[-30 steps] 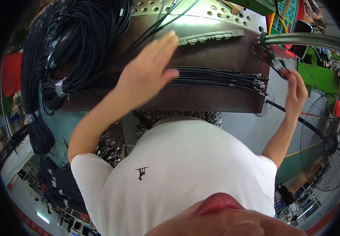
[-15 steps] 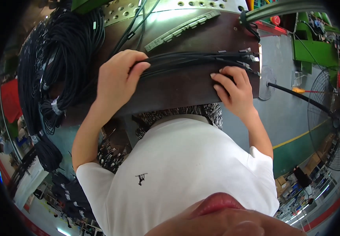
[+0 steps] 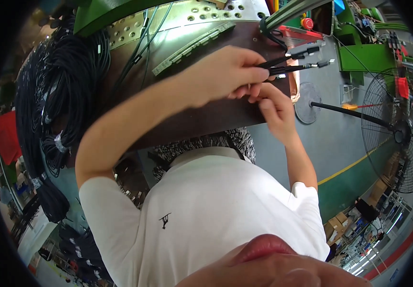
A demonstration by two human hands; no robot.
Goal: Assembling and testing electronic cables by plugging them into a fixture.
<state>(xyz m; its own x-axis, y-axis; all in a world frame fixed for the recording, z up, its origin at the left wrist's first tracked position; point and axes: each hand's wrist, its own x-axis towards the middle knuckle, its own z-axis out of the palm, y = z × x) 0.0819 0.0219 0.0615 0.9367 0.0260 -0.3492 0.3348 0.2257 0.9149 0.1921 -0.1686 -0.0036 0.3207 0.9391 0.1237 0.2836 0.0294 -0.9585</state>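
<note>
A small bunch of black cables with metal-tipped connector ends sticks out past the right edge of the dark table. My left hand reaches across to the right and is closed round the bunch, thumb and fingers just behind the ends. Close below it, my right hand has its fingers curled in against the left fingers. What the right fingers pinch, if anything, is hidden behind the left hand. A slotted metal strip lies on the table behind my left forearm.
Thick coils of black cable hang at the table's left side. Several loose cables run over the back of the table. A perforated metal plate and a green machine part stand behind. At right is a large fan.
My left hand has slid right along the cables from the left end to near the connector ends. My right hand has drawn in beside it. The view has shifted a little.
</note>
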